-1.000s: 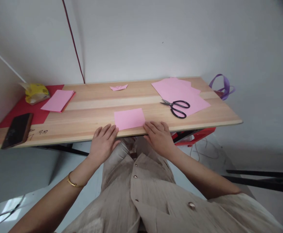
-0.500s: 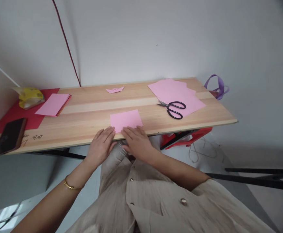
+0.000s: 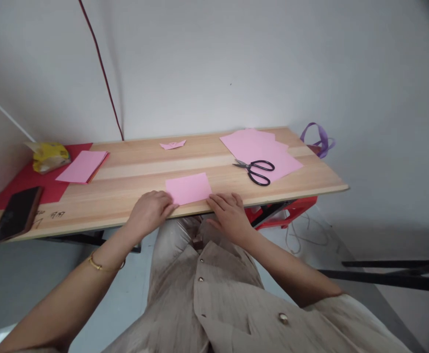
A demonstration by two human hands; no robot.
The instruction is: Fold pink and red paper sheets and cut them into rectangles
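A pink sheet of paper (image 3: 188,188), seemingly folded into a rectangle, lies flat by the front edge of the table. My left hand (image 3: 151,211) is at its near left corner, fingers curled and thumb against the corner, pinching it. At the near right corner rests my right hand (image 3: 229,214), palm down, with its fingers stretched out and touching the paper's edge. Right of the paper lie black-handled scissors (image 3: 256,171), partly on several larger pink sheets (image 3: 260,146). A small folded pink paper piece (image 3: 173,145) sits farther back.
On the left are a stack of coloured paper (image 3: 84,166), a red sheet (image 3: 12,192), a yellow package (image 3: 50,157) and a dark phone-like slab (image 3: 16,214). A purple strap (image 3: 321,139) hangs past the table's right end. A red stool (image 3: 297,211) stands underneath.
My hands have moved apart, from the middle of the paper's near edge to its two near corners. My left fingers have curled. The view has shifted slightly.
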